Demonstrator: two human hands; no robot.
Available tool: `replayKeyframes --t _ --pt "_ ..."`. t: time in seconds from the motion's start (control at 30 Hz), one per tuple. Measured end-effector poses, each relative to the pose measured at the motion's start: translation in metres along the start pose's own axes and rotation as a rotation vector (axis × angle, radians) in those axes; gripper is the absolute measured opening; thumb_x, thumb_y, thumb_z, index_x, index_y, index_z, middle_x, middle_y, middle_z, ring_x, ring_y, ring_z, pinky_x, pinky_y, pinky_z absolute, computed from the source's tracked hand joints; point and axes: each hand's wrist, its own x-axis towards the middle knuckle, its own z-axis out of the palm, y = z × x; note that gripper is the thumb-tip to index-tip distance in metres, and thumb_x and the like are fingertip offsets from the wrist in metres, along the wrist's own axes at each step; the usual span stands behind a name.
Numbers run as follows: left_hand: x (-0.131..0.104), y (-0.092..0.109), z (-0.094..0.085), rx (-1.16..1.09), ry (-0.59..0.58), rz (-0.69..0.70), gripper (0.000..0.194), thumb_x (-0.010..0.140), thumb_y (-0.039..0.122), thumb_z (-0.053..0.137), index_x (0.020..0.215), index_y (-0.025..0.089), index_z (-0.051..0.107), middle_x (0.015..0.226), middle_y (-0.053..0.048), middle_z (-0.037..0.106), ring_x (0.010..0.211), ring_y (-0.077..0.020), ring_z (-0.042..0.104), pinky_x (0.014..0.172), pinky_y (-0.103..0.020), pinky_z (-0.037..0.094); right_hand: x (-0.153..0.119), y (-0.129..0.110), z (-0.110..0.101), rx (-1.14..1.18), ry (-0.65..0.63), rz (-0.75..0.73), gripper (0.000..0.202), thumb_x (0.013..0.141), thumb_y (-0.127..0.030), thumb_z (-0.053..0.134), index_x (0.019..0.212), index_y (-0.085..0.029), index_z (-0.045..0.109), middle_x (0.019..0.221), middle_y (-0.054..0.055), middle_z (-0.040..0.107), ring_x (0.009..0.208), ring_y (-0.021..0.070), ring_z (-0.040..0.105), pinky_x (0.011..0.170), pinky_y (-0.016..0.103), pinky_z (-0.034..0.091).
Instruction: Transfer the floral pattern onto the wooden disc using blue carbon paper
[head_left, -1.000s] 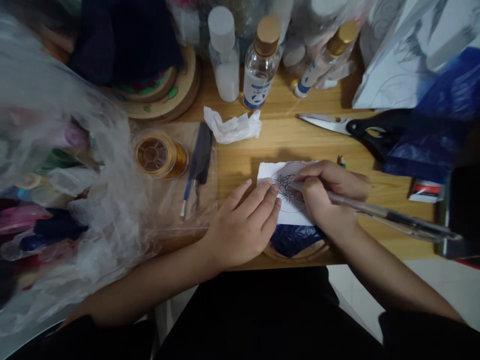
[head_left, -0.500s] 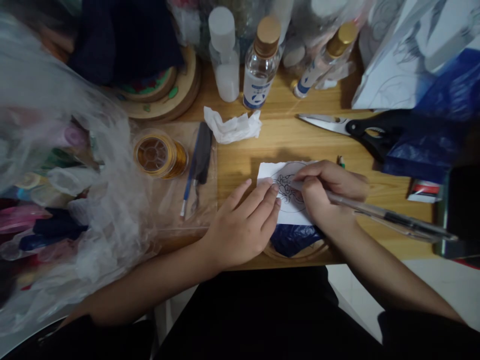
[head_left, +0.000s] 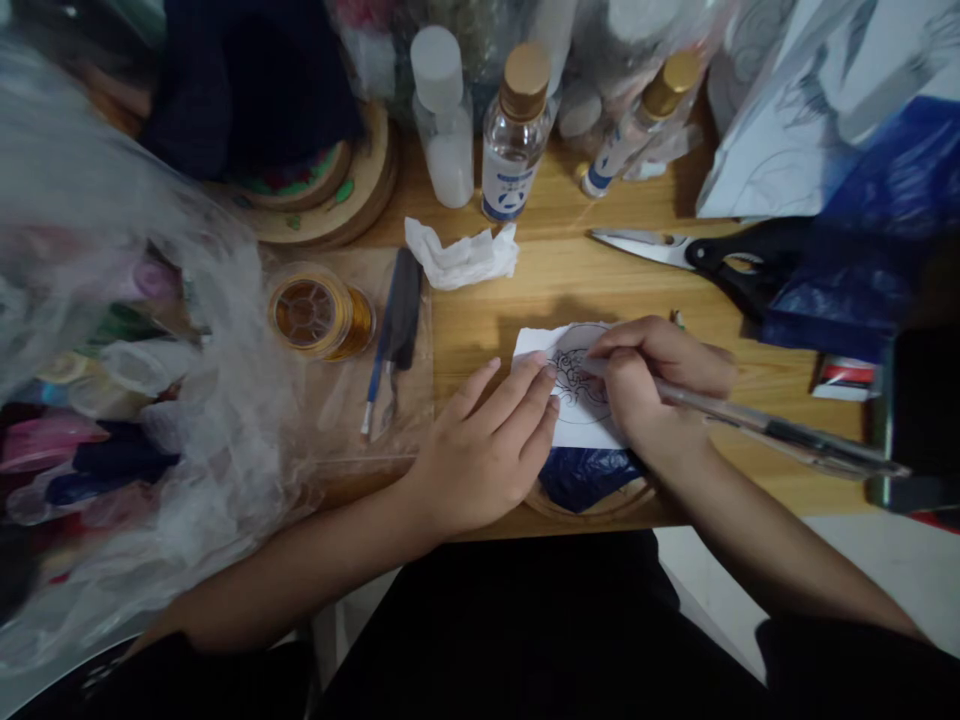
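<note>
Paper (head_left: 581,432) lies under left fingers (head_left: 523,405), pen (head_left: 750,421) apparently touching it.

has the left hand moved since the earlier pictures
No, not visibly: the left hand keeps the same place against the spool, its fingertips still on the paper.

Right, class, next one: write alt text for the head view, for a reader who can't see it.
A right hand holds a pen to a line drawing on white paper, while the left hand rests its fingers on the paper's left side. Around them on a wooden table are black-handled scissors, bottles and a gold-coloured spool.
</note>
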Motion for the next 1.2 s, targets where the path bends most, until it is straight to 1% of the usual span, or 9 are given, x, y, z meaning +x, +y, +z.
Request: replayKeyframes --t 0.23,0.4,0.5,0.63,0.77,0.87,1.03,1.2 --pt "0.0006 -0.0001 0.0004 0.001 0.012 -0.005 0.018 0.088 0.016 0.053 0.101 0.012 0.064 0.117 -0.01 0.067 0.117 -0.024 0.058 0.098 -0.04 0.046 0.0007 0.0014 0.0017 -0.018 0.021 -0.03 0.018 0.073 -0.009 0.05 0.064 -0.019 0.062 0.051 -0.005 0.057 0.044 0.0068 0.051 0.044 0.019 0.041" --pt "0.0001 0.0009 -0.0005 -0.021 -0.002 -0.011 0.019 0.088 0.015 0.053 0.103 0.01 0.063 0.119 -0.011 0.066 0.117 -0.0251 0.058 0.098 -0.041 0.044 0.0008 0.0025 0.0003 -0.007 0.018 -0.042 0.018 0.073 -0.01 0.05 0.064 -0.02 0.062 0.052 -0.005 0.057 0.046 0.0079 0.054 0.045 0.02 0.043" --pt "0.0 0.0009 -0.0012 -0.017 -0.01 -0.01 0.018 0.088 0.015 0.053 0.103 0.011 0.063 0.119 -0.011 0.066 0.117 -0.025 0.058 0.098 -0.041 0.044 -0.0001 0.0034 -0.0004 0.004 0.045 -0.047 0.02 0.073 -0.008 0.049 0.064 -0.021 0.061 0.054 -0.005 0.059 0.047 0.0081 0.054 0.045 0.02 0.043" --pt "-0.0003 0.0005 -0.0007 -0.027 -0.005 -0.014 0.019 0.088 0.015 0.053 0.103 0.01 0.063 0.119 -0.011 0.065 0.118 -0.0255 0.057 0.099 -0.041 0.043 -0.0004 0.0033 -0.0004 -0.018 0.032 -0.055 0.021 0.074 -0.008 0.049 0.063 -0.022 0.061 0.051 -0.005 0.056 0.047 0.0091 0.054 0.045 0.022 0.043" --pt "-0.0002 0.0006 -0.0001 -0.025 0.003 -0.013 0.018 0.087 0.015 0.055 0.103 0.01 0.062 0.118 -0.011 0.066 0.117 -0.0258 0.057 0.098 -0.042 0.044 -0.0005 0.0019 -0.0002 0.001 0.021 -0.026 0.019 0.075 -0.01 0.051 0.065 -0.022 0.062 0.051 -0.005 0.057 0.047 0.0092 0.055 0.046 0.022 0.043" --pt "-0.0001 0.001 -0.0003 -0.021 0.006 -0.014 0.018 0.087 0.015 0.055 0.103 0.01 0.063 0.118 -0.011 0.066 0.117 -0.0255 0.058 0.098 -0.041 0.044 -0.0007 0.0006 -0.0006 -0.015 0.015 -0.018 0.021 0.074 -0.008 0.05 0.064 -0.022 0.061 0.053 -0.004 0.058 0.048 0.0092 0.055 0.047 0.022 0.043" --pt "0.0003 0.0008 -0.0013 -0.027 -0.005 -0.008 0.019 0.087 0.015 0.054 0.103 0.01 0.063 0.119 -0.012 0.066 0.117 -0.0258 0.058 0.098 -0.042 0.044 -0.0003 0.0013 -0.0006 -0.006 0.041 -0.021 0.021 0.073 -0.007 0.049 0.063 -0.021 0.061 0.052 -0.004 0.057 0.048 0.0087 0.054 0.047 0.021 0.043" --pt "0.0007 0.0007 -0.0011 -0.015 0.002 -0.012 0.018 0.088 0.015 0.054 0.102 0.011 0.063 0.117 -0.01 0.067 0.116 -0.0247 0.059 0.098 -0.041 0.045 0.0005 0.0036 -0.0001 -0.016 0.023 -0.064 0.021 0.073 -0.007 0.049 0.064 -0.022 0.062 0.052 -0.005 0.057 0.048 0.0085 0.054 0.047 0.021 0.043"
